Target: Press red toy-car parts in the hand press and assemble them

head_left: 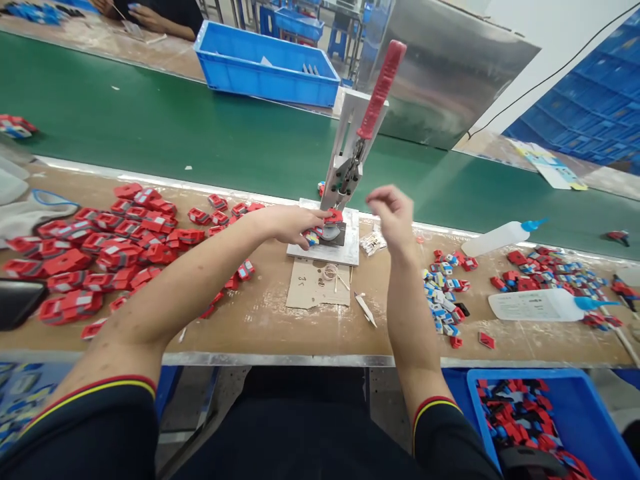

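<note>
My left hand point(294, 225) reaches to the foot of a hand-lever toggle press point(349, 175) with a red grip. Its forefinger touches a red plastic part point(333, 215) on the press's dark fixture block point(336, 235). Under the same hand, a small blue, white and yellow plastic piece point(313, 237) sits between thumb and fingers. To the right of the press, my right hand point(394, 212) is raised with curled fingers pressed together. It is apart from the lever, and anything inside its fingertips is hidden.
Many red toy-like shells point(117, 247) spread at left. At right lie small coloured parts point(443, 300) and two white bottles point(535, 305). A cardboard piece point(310, 293) and white-bladed tool point(366, 309) lie in front. Behind are a green belt point(150, 113), blue crate point(270, 73) and another person's hands point(147, 17).
</note>
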A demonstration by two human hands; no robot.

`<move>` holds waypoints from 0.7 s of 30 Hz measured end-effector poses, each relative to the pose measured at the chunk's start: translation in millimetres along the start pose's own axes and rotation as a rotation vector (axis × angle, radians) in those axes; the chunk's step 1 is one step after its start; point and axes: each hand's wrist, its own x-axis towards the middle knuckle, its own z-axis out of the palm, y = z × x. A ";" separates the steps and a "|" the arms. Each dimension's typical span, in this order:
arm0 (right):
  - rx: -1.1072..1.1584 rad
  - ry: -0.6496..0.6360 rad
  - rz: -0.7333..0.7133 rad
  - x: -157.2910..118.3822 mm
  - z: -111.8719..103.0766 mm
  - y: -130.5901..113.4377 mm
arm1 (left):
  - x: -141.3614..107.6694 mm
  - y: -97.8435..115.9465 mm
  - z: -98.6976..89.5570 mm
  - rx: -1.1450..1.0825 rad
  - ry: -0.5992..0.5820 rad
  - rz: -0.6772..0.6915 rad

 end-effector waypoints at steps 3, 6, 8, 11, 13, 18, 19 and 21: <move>-0.086 -0.144 0.232 -30.6 26.5 40.0 | 0.4 -1.3 -0.8 0.019 -0.153 0.029; -0.038 -0.223 0.256 -30.6 49.3 54.1 | -3.1 -1.3 -6.1 -0.005 -0.145 0.002; 0.034 -0.188 0.284 -25.6 53.9 57.3 | -10.6 -1.6 -10.0 -0.055 -0.102 -0.025; 0.200 -0.110 0.401 -30.6 44.4 59.1 | -28.0 -3.4 -10.6 -0.244 0.066 -0.094; 0.326 -0.075 0.484 -43.6 31.5 57.9 | -38.4 -4.4 -4.4 -0.483 0.211 -0.130; 0.634 -0.019 0.616 -74.5 -5.4 55.8 | -40.2 -2.0 29.0 -1.190 0.494 -0.194; 0.650 0.010 0.624 -75.1 -13.3 59.4 | -37.2 -0.6 35.9 -1.288 0.512 -0.217; 0.573 0.107 0.620 -67.6 -29.8 73.1 | -30.4 2.8 47.9 -1.417 0.507 -0.251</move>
